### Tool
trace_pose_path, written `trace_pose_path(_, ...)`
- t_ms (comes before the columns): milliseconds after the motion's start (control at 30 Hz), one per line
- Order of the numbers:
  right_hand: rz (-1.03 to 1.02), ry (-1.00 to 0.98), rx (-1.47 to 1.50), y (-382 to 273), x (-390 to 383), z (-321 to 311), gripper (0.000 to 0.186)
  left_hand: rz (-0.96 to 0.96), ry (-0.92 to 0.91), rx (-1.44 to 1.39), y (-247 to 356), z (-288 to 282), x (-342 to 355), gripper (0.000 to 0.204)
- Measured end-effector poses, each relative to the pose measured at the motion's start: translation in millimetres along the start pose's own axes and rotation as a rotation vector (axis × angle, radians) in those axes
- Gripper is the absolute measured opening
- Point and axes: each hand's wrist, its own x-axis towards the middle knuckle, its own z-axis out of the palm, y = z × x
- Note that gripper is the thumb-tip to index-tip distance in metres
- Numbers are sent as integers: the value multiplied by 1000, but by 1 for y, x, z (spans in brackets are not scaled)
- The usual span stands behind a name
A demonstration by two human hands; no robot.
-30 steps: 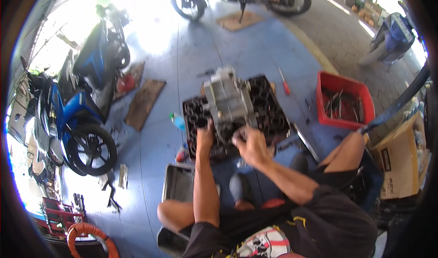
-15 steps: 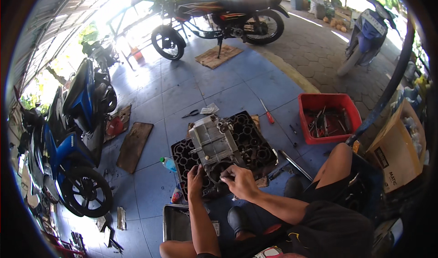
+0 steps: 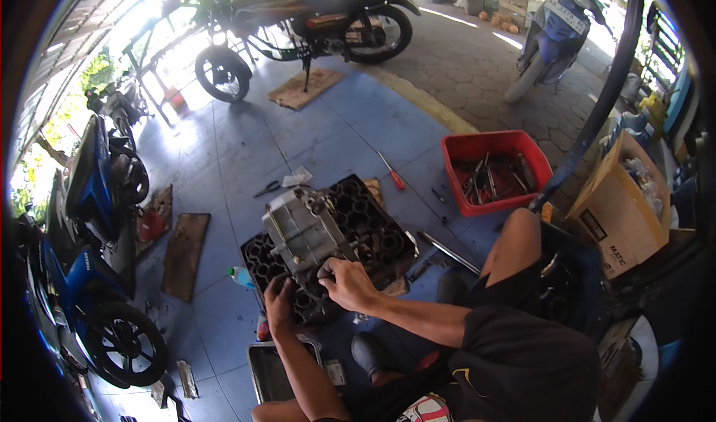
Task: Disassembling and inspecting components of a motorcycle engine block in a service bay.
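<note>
A grey metal engine case (image 3: 300,228) rests on a black, greasy tray with round openings (image 3: 365,202) on the floor before me. My right hand (image 3: 347,283) is at the case's near end, thumb and fingers pinched together; whatever they grip is too small or dark to make out. Just left of it, my left hand (image 3: 279,302) is over the tray's near left part, close to the case. Its fingers are curled and partly in shadow, and anything inside them is hidden.
Right of the tray are a screwdriver (image 3: 394,173), a metal bar (image 3: 449,252) and a red bin (image 3: 496,170) of tools. Pliers (image 3: 267,189) lie beyond it. A bottle (image 3: 240,276) and metal pan (image 3: 257,373) sit nearer left. Motorbikes (image 3: 119,332) stand around; a cardboard box (image 3: 623,205) is right.
The whole view has turned, so the scene sits farther left. My left hand has drawn slightly away from the case's edge. My right hand stays at its near end, still pinched.
</note>
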Motion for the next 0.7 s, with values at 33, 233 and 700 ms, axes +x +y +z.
trace_pose_path(33, 21, -3, -7, -7, -16, -2, 11, -7, -4, 3, 0, -5, -1, 28)
trace_pose_path(233, 11, -31, 24, -2, -17, -1, 8, 51, -61, -20, 9, -8, 3, 28)
trace_pose_path(700, 110, -40, 92, -2, -17, -4, 9, 76, -110, 6, 1, -5, 2, 27)
